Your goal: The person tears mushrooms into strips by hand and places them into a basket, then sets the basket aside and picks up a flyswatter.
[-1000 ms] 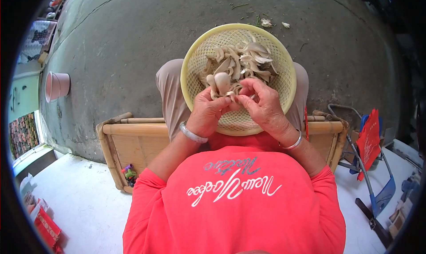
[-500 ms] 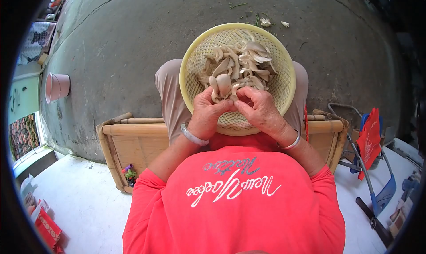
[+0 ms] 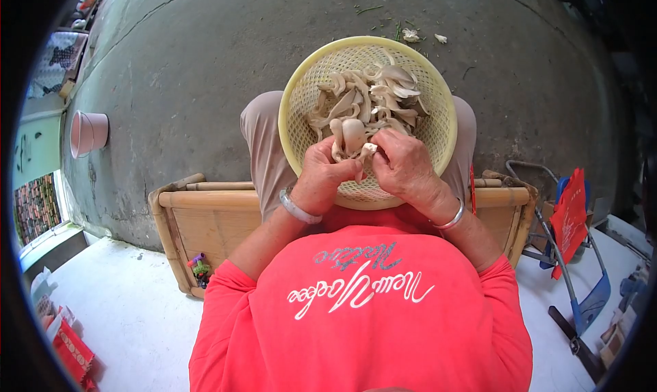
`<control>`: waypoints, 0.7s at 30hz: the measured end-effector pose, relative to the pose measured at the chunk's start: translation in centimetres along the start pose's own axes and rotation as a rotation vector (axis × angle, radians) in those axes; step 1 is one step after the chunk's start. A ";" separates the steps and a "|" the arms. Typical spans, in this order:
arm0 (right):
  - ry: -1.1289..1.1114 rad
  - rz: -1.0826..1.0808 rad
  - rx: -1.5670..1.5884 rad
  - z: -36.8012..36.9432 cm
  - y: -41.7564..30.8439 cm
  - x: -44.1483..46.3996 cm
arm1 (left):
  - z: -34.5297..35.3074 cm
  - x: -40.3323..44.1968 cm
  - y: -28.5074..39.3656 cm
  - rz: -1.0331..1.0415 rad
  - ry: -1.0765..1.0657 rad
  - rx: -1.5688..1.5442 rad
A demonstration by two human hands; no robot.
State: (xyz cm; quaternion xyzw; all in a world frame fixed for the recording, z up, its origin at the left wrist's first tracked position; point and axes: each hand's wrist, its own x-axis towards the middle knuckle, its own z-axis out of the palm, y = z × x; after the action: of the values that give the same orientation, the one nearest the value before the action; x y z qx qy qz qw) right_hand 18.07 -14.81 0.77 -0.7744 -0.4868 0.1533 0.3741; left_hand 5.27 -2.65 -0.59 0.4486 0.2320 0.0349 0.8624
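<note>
A pale yellow plastic basket [image 3: 293, 91] with mesh sides rests on my lap. Torn oyster mushrooms [image 3: 345, 101] are heaped inside it, greyish-tan with white torn edges. Over the near side of the basket, my left hand [image 3: 323, 176] pinches an oyster mushroom cluster [image 3: 354, 135] between thumb and fingers. My right hand [image 3: 405, 165] is closed beside it, fingers curled at the white torn end of the cluster. Its palm and most of what its fingers grip are hidden.
I sit on a bamboo bench [image 3: 205, 200]. A pink bucket [image 3: 89, 133] stands on the concrete floor at the left. Mushroom scraps [image 3: 410, 35] lie beyond the basket. At the right are a folded metal-framed chair [image 3: 594, 299] and a red bag [image 3: 569, 217].
My hands were pinched together at the cluster's base. Now my right hand has shifted up and right with its fingers curled, and a white torn end shows between the hands.
</note>
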 end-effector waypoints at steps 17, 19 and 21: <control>0.037 -0.090 0.075 -2.9 -0.4 0.8 | -0.9 0.1 -1.1 -0.081 -0.023 -0.154; -0.001 -0.182 0.077 -2.5 -0.6 1.2 | -1.1 0.2 -0.8 -0.115 -0.075 -0.072; -0.041 -0.278 0.077 -2.6 -0.5 1.2 | -0.9 0.3 -0.3 -0.144 -0.127 0.009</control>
State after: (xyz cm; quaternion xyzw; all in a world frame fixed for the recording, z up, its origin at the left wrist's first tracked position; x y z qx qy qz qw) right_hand 19.86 -14.72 3.03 -0.6811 -0.5907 0.1343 0.4112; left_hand 5.07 -2.14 -1.38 0.4362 0.2084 -0.0568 0.8736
